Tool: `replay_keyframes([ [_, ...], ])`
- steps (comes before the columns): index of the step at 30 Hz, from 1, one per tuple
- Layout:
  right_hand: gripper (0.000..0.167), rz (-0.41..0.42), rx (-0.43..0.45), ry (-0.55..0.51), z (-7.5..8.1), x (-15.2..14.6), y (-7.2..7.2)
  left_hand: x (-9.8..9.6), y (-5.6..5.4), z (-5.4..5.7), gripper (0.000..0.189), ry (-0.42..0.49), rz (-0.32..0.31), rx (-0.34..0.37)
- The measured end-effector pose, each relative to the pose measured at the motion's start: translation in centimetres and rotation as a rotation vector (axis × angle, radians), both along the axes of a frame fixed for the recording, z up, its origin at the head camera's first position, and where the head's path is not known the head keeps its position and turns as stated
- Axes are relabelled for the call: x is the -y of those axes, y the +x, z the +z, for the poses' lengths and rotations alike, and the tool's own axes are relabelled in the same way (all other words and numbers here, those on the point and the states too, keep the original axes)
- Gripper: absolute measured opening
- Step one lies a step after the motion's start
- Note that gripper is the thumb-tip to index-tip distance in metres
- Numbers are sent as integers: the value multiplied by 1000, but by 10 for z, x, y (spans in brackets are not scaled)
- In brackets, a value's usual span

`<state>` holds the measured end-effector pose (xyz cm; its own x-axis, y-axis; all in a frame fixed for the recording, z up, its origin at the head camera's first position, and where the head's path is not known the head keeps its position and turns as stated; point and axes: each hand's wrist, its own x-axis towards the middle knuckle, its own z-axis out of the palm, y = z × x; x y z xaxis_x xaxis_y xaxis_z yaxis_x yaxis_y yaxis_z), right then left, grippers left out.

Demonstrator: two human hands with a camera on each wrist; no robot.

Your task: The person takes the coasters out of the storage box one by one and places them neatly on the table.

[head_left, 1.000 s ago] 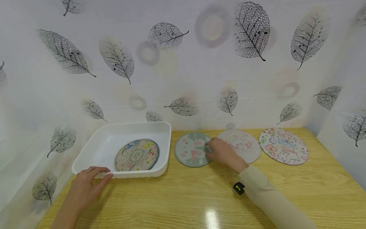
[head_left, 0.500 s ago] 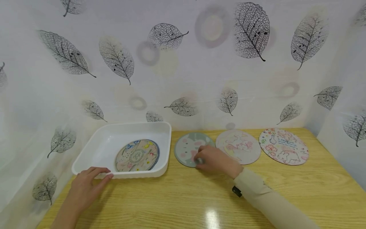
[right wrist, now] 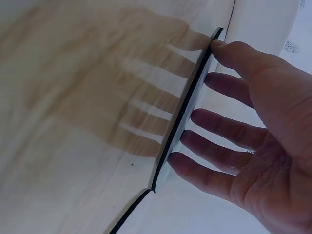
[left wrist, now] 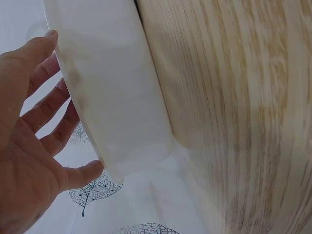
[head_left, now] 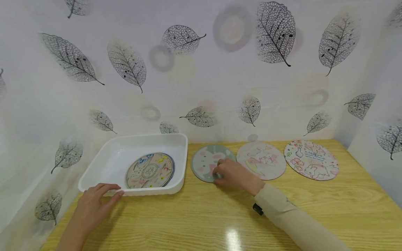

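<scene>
Head view, right hand [head_left: 233, 174]: digits apart, fingertips set along the near-right rim of the grey-green round mat [head_left: 202, 165]; per the right wrist view, no tip is seen hooked beneath, and no pinch is evident.

Grey-green mat: thin, dark-edged, lying on the table [head_left: 163, 223] just right of the tray; rabbit face printed on top, partly covered by the hand.

Left hand [head_left: 95, 202]: fingers spread and resting on the near rim, left end, of the white tray [head_left: 150, 191]; whether they bear down cannot be told.

Tray contents: one floral round mat [head_left: 147, 170], flat, toward the right; a bluish edge shows below it, possibly a second mat.

Right of the grey-green mat: a pale pink round mat [head_left: 265, 162], edges meeting or nearly so. Farther right, apart: a rabbit-and-flower mat [head_left: 311, 162].

Backdrop: leaf-printed sheet [head_left: 204, 80], far side.

Hazards, judged: so thin a mat flush with the table gives little to get under, so fingertips could slip off its rim; pressing from above would pin it instead. A push right could shove or overlap the pink mat; a push left could bump the tray's wall. Heavy weight on the tray's near rim could tip it.
</scene>
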<state>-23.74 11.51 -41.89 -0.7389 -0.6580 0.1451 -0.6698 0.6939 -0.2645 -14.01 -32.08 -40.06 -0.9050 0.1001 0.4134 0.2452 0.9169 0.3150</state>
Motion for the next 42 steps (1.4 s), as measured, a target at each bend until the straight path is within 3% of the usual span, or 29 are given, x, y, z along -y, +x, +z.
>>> replay_keyframes([
  [18, 17, -10, 10, 20, 2, 5, -7, 0, -1, -2, 19, 7, -6, -32],
  [25, 16, 19, 15, -21, 2, 6, -11, -1, 0, -2, 19, 3, -6, -40],
  [42, 13, 3, 4, -5, 3, 6, -10, 1, -1, -3, 18, -15, -21, -66],
])
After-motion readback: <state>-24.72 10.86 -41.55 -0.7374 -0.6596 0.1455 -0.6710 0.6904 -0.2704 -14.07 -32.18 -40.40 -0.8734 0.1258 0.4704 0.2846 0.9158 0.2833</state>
